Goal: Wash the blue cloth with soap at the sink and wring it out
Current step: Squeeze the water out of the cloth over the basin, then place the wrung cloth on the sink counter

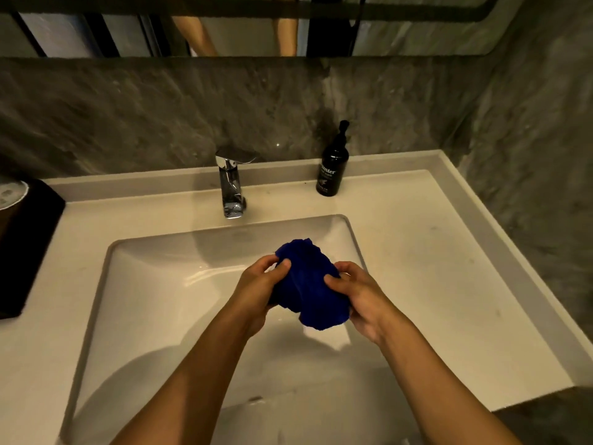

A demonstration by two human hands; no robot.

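Note:
A bunched blue cloth [309,282] is held over the white sink basin [154,303], a little right of its middle. My left hand [258,292] grips the cloth's left side, thumb on top. My right hand [364,298] grips its right side, fingers pressed into the fabric. A chrome faucet [231,184] stands behind the basin; no water is visibly running from it. A black soap pump bottle [332,163] stands upright on the counter, right of the faucet and beyond my hands.
The white countertop [433,252] surrounds the basin and ends at a grey stone wall behind and to the right. A black box [22,248] sits at the left edge. A mirror [240,27] hangs above the backsplash.

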